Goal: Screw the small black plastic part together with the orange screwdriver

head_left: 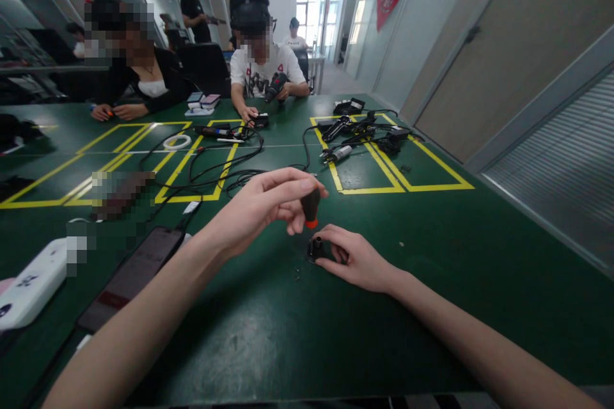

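My left hand (pixel 283 198) is closed round the dark handle of a screwdriver (pixel 311 206), which has an orange-red collar at its lower end. The screwdriver stands nearly upright, its shaft pointing down at a small black part (pixel 316 249) on the green table. My right hand (pixel 352 255) grips this part from the right between thumb and fingers. A short round post rises from the part; whether the screwdriver tip touches it I cannot tell. A few tiny bits, perhaps screws (pixel 297 275), lie just left of and below it.
A phone (pixel 134 275), a white power strip (pixel 36 281) and black cables (pixel 211 166) lie on the left. Black tools and cords (pixel 359 131) sit inside yellow tape at the back right. Across the table, a person (pixel 268 70) holds a power drill (pixel 275 86); another person (pixel 144 77) sits further left.
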Demonstrator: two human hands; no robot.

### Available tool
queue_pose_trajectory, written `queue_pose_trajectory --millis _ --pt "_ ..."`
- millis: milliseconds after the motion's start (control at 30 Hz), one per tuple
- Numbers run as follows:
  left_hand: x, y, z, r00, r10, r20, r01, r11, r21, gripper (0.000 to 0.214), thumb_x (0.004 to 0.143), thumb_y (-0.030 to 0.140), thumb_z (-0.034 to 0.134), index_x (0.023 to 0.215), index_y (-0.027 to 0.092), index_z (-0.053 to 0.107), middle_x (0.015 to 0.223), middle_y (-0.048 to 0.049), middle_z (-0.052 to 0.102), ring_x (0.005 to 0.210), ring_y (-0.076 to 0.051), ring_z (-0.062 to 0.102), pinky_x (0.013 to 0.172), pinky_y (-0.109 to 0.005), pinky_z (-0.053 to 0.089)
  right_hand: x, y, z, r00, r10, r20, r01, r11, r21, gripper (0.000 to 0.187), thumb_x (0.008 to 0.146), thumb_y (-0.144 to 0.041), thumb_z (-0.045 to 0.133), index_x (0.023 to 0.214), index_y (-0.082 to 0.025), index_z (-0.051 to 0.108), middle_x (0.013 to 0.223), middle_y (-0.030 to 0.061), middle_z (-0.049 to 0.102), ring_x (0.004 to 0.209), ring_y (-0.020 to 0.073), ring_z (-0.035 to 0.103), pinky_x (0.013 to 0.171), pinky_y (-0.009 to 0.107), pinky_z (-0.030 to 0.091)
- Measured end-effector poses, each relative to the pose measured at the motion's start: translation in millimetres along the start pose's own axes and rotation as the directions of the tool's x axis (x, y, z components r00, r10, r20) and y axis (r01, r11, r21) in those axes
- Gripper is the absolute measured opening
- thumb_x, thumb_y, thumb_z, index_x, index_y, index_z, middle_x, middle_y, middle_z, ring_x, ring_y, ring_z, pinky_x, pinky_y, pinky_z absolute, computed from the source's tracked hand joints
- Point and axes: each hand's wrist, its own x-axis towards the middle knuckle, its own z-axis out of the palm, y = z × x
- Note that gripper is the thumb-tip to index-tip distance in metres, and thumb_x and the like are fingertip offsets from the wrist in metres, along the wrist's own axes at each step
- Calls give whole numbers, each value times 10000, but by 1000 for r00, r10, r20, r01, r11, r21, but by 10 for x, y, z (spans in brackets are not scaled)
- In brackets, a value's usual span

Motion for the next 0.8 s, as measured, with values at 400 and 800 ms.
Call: queue_pose_trajectory --millis 400,800 --pt "-6 13 93 997 19 -73 -13 997 73 397 810 400 856 1130 189 754 836 15 669 518 -31 435 469 -189 330 -8 -6 6 1000 1 -16 -1 1000 14 235 965 -274 679 1184 -201 637 1009 44 674 616 108 553 579 254 455" --pt "-19 12 48 1000 -24 20 24 1000 1 303 868 387 778 1055 153 734 976 -63 747 595 -85 587 505 -203 475 5 -14 11 999 -12 -30 12 1000 1 237 955 -285 695 1171 -202 642 987 40 672 616 112 559 588 257 472"
